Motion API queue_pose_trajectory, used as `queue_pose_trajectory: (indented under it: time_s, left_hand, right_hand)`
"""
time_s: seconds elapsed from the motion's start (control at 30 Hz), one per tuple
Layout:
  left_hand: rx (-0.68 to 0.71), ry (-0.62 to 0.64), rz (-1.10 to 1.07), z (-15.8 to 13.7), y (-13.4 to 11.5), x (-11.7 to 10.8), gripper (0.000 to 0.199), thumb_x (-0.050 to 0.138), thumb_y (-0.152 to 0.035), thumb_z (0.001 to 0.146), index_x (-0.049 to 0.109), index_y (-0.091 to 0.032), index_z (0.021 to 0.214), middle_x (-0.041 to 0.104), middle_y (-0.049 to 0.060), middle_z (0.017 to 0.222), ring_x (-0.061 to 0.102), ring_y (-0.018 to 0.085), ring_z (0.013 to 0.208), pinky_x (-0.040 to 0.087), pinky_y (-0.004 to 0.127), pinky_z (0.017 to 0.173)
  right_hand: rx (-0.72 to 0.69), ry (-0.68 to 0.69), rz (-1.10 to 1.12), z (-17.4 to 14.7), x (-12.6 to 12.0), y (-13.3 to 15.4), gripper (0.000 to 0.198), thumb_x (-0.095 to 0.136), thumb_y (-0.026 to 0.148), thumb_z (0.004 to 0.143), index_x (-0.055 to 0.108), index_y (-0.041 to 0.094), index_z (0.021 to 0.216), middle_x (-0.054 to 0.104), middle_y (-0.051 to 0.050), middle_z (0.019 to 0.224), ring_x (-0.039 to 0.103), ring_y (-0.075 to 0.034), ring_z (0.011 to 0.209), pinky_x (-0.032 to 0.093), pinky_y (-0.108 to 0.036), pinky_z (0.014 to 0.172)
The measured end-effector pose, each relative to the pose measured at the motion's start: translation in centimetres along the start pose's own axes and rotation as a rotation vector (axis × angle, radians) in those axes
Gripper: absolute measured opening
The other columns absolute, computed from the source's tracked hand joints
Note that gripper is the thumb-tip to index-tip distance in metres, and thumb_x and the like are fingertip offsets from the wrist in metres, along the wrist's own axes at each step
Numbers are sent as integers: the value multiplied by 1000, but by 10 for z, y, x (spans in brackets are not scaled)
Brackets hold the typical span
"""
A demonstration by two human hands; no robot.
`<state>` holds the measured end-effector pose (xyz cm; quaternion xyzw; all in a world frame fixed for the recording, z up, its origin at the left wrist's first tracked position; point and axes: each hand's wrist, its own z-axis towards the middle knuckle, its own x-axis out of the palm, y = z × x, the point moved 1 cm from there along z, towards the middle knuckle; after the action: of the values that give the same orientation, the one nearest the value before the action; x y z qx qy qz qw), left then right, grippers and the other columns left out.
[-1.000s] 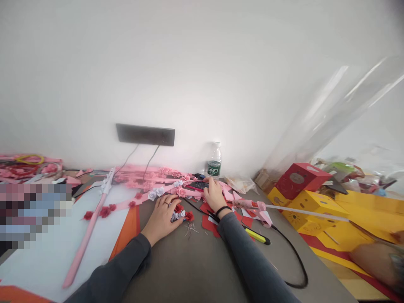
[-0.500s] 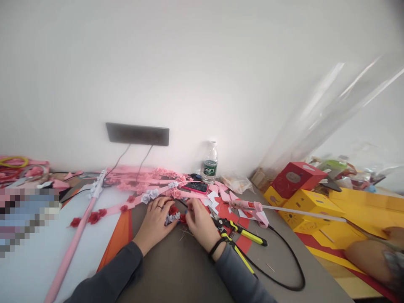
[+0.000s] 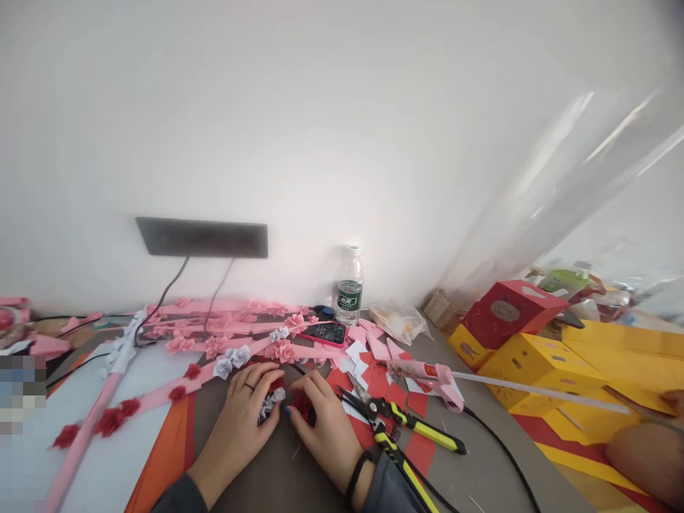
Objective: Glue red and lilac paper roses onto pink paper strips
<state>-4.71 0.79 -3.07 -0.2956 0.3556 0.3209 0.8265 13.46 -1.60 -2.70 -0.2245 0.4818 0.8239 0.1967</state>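
fingers (image 3: 268,377) of the left hand (image 3: 240,420) grasp white flowers (image 3: 273,403); the right hand (image 3: 330,424) pinches a red flower (image 3: 302,404).

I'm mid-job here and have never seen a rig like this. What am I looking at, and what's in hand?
There is no robot here: these are a person's bare hands, seen by one camera worn on the head, looking forward and down. The left hand curls around white and red paper flowers; the right hand has its fingers at another red paper flower. How firmly each is gripped is hidden. Around them on the grey table lie flowered pink paper strips, a phone, red paper scraps, yellow-handled pliers and a pink glue gun. A water bottle stands near the wall. Another person's arm shows at the right edge.
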Motion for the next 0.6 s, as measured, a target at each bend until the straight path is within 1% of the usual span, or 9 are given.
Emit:
queue_pose_trajectory:
  time_s: [0.1,0.17,0.2,0.27,0.33,0.37,0.43,0.5,0.6]
  left_hand:
    - [-4,3,-3,0,3,1,40,53,-15,89,56,-27,127,63,7,129,58,29,122,49,46,101]
    - [-8,6,-5,0,3,1,40,54,-17,89,56,-28,127,63,7,130,58,30,121,49,47,100]
    - [-13,11,-6,0,3,1,39,54,-18,89,57,-28,127,63,7,130,58,30,121,50,47,100]
    - [-20,20,-11,0,2,1,38,53,-18,90,57,-28,127,63,7,130,58,30,121,50,48,100]
    - [-23,19,-15,1,1,1,37,52,-19,91,57,-27,126,63,8,130,58,30,121,50,49,100]
    - [-25,16,-17,1,1,0,37,52,-18,91,57,-26,126,63,9,130,58,30,121,49,49,100]
    - [-33,16,-22,1,0,-1,36,51,-18,91,58,-25,126,63,9,130,58,30,121,50,49,101]
    - [-40,23,-29,1,-1,-1,37,52,-17,90,59,-25,125,63,9,129,58,30,122,50,47,101]
    - [-36,21,-31,1,-3,-1,39,53,-15,87,59,-25,124,64,9,128,60,30,119,51,46,100]
  right_hand:
    - [8,-157,62,6,-13,0,26,54,7,88,59,24,108,65,-6,105,65,-22,98,55,-35,86]
    - [22,-261,31,21,-25,-3,32,47,8,91,57,24,117,66,-8,113,63,-23,109,54,-37,93]
    - [36,-276,-9,32,-30,-5,39,44,7,91,55,23,124,65,-9,120,61,-23,117,52,-39,99]
    - [38,-197,-124,61,-36,-7,54,40,1,86,50,19,136,59,-13,137,51,-24,134,43,-44,112]
    - [56,-20,-261,89,-35,-7,59,45,0,82,51,16,138,55,-15,146,42,-28,144,31,-52,120]
    - [87,59,-325,100,-33,-5,57,49,3,83,53,17,138,56,-16,146,39,-31,145,25,-59,121]
    - [83,170,-403,109,-25,0,47,55,12,88,57,17,135,60,-16,139,46,-33,139,19,-67,120]
    - [61,168,-440,103,-16,6,39,58,20,91,60,17,131,62,-16,134,56,-32,128,25,-65,117]
    - [33,101,-428,78,-4,9,40,63,22,89,60,18,129,58,-20,136,59,-34,120,46,-56,103]
